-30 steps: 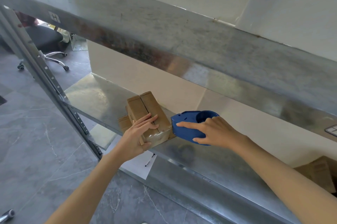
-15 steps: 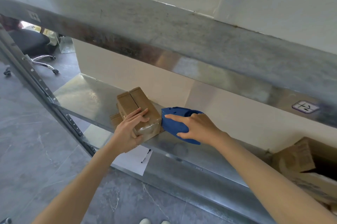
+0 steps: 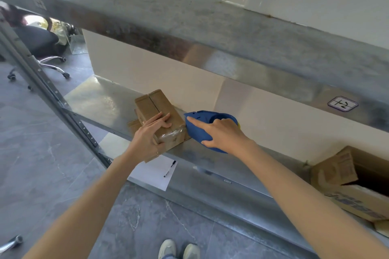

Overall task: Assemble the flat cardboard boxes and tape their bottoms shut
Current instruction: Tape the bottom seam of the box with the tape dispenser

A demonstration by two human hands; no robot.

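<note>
Hands are working at the front edge of a grey galvanised metal shelf (image 3: 101, 100), where a small brown cardboard box (image 3: 156, 107) is sitting with its flap seam facing up and clear tape shining over its near end. The left hand (image 3: 149, 134) is lying over the box's near left corner. Its fingers are stretching almost straight across the top and pressing down, and the thumb is resting against the near face.

Just to the right, a blue plastic tape dispenser (image 3: 197, 130) is touching the box's right side at the front edge. The right hand (image 3: 223, 132) is gripping it. The forefinger is pointing along the blue body toward the box, the thumb is bracing the near side, and the other fingers are curling into the round opening.

Below the shelf's front edge, a white sheet of paper (image 3: 153, 174) is lying with a black pen (image 3: 170, 168) on it. At the right end of the shelf, a larger open printed cardboard carton (image 3: 341, 172) is tilting. A black office chair (image 3: 35, 41) is standing beyond the left end, and a pair of pale shoes (image 3: 179, 248) is showing on the grey floor.
</note>
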